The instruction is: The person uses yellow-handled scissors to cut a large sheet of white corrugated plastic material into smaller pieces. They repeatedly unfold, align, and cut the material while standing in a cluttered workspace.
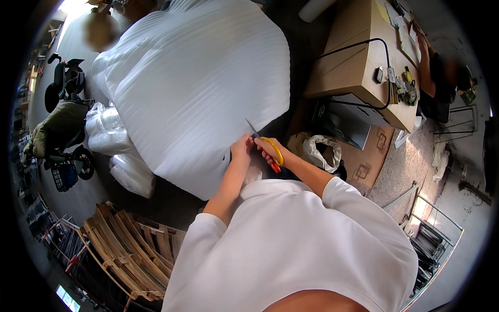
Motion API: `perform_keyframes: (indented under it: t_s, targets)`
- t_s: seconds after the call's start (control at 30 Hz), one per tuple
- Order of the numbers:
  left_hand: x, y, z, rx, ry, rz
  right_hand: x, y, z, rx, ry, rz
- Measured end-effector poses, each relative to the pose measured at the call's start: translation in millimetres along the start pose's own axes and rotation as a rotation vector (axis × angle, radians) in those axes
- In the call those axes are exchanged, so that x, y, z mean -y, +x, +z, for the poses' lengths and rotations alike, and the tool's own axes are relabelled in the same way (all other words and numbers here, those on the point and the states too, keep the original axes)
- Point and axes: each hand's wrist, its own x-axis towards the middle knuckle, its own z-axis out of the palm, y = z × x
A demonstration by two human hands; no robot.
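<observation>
A large white ribbed foam sheet (202,78) spreads out in front of me, its near edge running past my hands. In my right hand (269,150) are scissors (278,154) with yellow and red handles. Their metal blades point up and to the left, over the sheet's edge. Close beside the blades, my left hand (241,145) is closed at that edge. What its fingers pinch, if anything, is hidden.
Plastic-wrapped rolls (106,130) lie left of the sheet, near a parked scooter (65,83). Wooden pallets (130,249) stand lower left. At right is a wooden desk (343,57), with a person (434,78) at it. An open white sack (322,153) sits below. Another person (101,31) is at upper left.
</observation>
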Motion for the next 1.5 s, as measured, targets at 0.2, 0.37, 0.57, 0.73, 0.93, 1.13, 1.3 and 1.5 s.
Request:
perform_keyframes:
  t_s: [0.2,0.37,0.57,0.73,0.93,1.13,1.3,1.5]
  targets:
    - [-4.3,-9.9,2.8,-0.036,0.021,-0.009,-0.9,4.9,-5.3,-0.046,-0.166,-0.046]
    - [-6.6,-14.3,2.6,-0.03,0.022,-0.02,3.5,4.2,-1.0,-0.045,-0.212,-0.077]
    - [-6.6,-18.4,-1.7,-0.02,0.057,-0.027,13.1,10.0,4.2,-0.038,-0.202,-0.004]
    - [-14.2,-36.4,3.3,-0.005,0.059,-0.039,19.7,15.5,15.5,-0.061,-0.168,-0.074]
    - [-19.4,-48.7,-1.4,0.034,0.031,-0.027,32.1,30.6,24.6,-0.093,-0.23,-0.113]
    - [-18.1,-57.8,-8.3,0.048,-0.014,-0.007,39.9,44.6,29.0,-0.095,-0.285,-0.249]
    - [-16.0,-70.3,-12.6,0.043,-0.03,0.018,40.6,69.4,32.4,-0.113,-0.297,-0.357]
    - [-17.6,-75.9,-20.0,-0.011,-0.052,0.062,59.4,54.3,45.5,-0.022,-0.247,-0.228]
